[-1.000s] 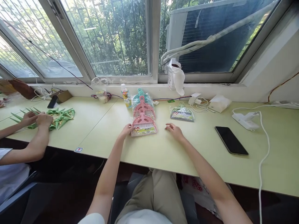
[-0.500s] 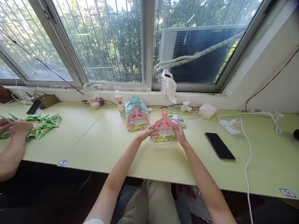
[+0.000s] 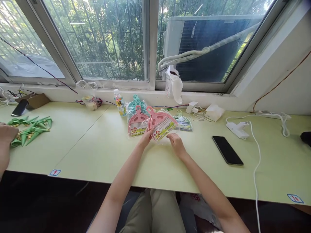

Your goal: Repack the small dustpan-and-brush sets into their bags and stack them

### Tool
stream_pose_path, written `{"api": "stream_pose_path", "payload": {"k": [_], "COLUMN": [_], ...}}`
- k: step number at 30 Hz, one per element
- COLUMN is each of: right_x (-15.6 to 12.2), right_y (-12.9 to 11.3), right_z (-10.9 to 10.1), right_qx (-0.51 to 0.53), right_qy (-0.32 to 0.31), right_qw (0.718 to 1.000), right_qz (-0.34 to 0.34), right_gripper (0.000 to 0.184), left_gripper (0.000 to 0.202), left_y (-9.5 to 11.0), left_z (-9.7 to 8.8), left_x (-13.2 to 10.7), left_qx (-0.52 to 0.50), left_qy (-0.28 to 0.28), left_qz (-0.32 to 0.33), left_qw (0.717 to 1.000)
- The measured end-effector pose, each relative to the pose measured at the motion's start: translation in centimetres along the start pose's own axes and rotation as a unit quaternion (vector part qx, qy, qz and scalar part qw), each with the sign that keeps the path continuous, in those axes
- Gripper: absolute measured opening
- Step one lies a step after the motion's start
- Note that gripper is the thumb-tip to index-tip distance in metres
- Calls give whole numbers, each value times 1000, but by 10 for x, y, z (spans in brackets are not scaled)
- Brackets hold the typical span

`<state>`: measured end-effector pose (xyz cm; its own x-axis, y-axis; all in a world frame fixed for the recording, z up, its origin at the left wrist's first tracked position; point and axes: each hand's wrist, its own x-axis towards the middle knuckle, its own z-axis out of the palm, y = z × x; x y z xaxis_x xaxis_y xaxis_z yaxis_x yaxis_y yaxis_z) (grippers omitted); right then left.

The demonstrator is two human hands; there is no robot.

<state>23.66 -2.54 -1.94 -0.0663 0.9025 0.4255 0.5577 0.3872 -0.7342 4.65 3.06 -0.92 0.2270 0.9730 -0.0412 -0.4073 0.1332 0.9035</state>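
Observation:
My left hand [image 3: 146, 137] grips the lower left corner of a pink dustpan-and-brush set [image 3: 160, 123] sealed in clear plastic, tilted above the table. My right hand [image 3: 177, 144] hovers just below the pack with its fingers loosely apart, holding nothing. A stack of more packed sets [image 3: 136, 117], pink in front and teal behind, lies just left of the held one. A single green set [image 3: 183, 122] lies to its right.
A black phone [image 3: 227, 149] lies on the light green table [image 3: 102, 149]. A drink bottle [image 3: 120, 102], white chargers and cables [image 3: 239, 129] and a white box [image 3: 213, 112] sit near the window. Another person's hand [image 3: 6, 135] works by green cones [image 3: 30, 127] at far left.
The top pink set left the stack: both hands held it flat half a second ago. Now my right hand has let go and the pack tilts in my left hand.

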Motion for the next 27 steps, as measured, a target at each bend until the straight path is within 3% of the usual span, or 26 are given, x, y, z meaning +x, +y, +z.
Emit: {"api": "stream_pose_path", "payload": {"k": [2, 6, 11, 15, 22, 27], "right_x": [4, 9, 8, 9, 12, 13], "right_y": [7, 19, 25, 26, 23, 14], "right_z": [-2, -4, -5, -6, -17, -30], "right_qx": [111, 304, 356, 402, 430, 421], "right_qy": [30, 79, 122, 117, 79, 43], "right_qw": [990, 931, 900, 876, 868, 878], "right_qz": [84, 186, 219, 239, 236, 222], "right_gripper": [40, 48, 54, 58, 59, 59], "left_gripper": [61, 69, 75, 71, 64, 52], "left_y": [1, -1, -5, -7, -11, 3], "left_z": [3, 10, 17, 19, 15, 11], "left_x": [-2, -7, -12, -13, -8, -9], "left_qx": [6, 22, 52, 98, 119, 123], "left_qy": [-11, -50, -82, -77, 61, 147], "left_qz": [1, -31, -73, -62, -20, 31], "left_qw": [1000, 998, 993, 990, 991, 981]}}
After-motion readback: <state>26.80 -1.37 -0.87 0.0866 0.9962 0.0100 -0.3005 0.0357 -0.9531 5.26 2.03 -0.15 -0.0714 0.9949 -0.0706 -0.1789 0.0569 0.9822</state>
